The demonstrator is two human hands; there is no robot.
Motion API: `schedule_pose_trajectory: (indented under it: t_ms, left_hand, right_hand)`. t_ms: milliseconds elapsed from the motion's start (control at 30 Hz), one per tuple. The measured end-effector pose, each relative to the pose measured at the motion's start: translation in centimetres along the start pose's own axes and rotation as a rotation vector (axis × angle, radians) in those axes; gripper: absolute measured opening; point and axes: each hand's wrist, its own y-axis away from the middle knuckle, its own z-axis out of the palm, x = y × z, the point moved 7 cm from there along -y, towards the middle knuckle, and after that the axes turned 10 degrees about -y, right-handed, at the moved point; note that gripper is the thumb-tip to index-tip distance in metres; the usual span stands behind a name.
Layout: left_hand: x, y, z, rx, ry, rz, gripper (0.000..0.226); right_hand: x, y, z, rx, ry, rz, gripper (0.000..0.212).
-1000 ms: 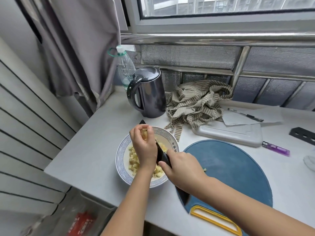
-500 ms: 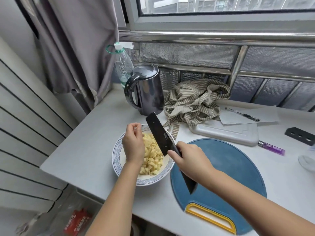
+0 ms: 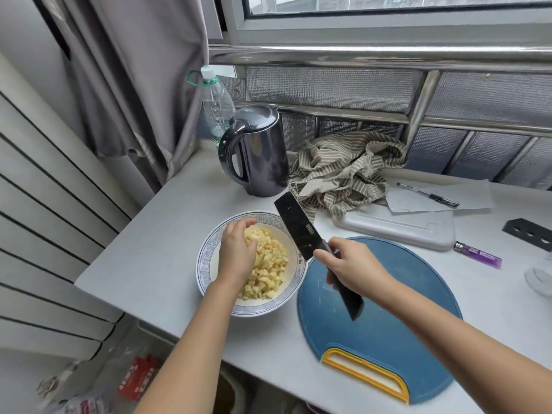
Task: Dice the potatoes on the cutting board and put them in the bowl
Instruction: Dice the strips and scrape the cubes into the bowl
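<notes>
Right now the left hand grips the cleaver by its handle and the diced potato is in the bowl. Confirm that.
Wrong hand: the head view shows the right hand gripping the cleaver by its handle; the diced potato is in the bowl.

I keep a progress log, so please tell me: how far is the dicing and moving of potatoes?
Done: the pale yellow potato cubes sit in the white blue-rimmed ceramic bowl, and the round blue plastic cutting board looks bare. In hand: the right hand grips the black cleaver above the bowl's edge; the left hand hovers over the cubes. Left: probably only putting the cleaver down.
</notes>
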Motion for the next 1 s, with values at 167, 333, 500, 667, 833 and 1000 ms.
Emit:
schedule_pose_trajectory:
  t_ms: [167, 333, 500, 667, 833, 1000]
  left_hand:
    - [1.3, 0.7, 0.8, -0.072, -0.033, 0.031, 0.044]
    - [6.3, 2.1, 2.2, -0.088, -0.056, 0.263, 0.035]
    - [11.6, 5.7, 6.9, -0.244, 0.034, 0.433, 0.027]
    - [10.0, 9.0, 14.4, -0.588, -0.072, 0.21, 0.041]
    - [9.0, 10.1, 16.9, -0.606, -0.098, 0.172, 0.042]
    - [9.4, 10.2, 17.5, -0.591, -0.071, 0.22, 0.02]
  right_hand:
    - [6.1, -0.3, -5.6, 0.047, -0.092, 0.083, 0.017]
    - [12.6, 2.3, -11.9, 0.064, -0.055, 0.15, 0.014]
    - [17.9, 6.5, -15.8, 0.065, 0.084, 0.267, 0.017]
    - [21.9, 11.2, -13.0, 0.167, -0.073, 0.352, 0.03]
    - [23.6, 15.6, -8.2, 0.24, -0.174, 0.411, 0.035]
    - [24.1, 16.6, -6.9, 0.288, 0.051, 0.513, 0.043]
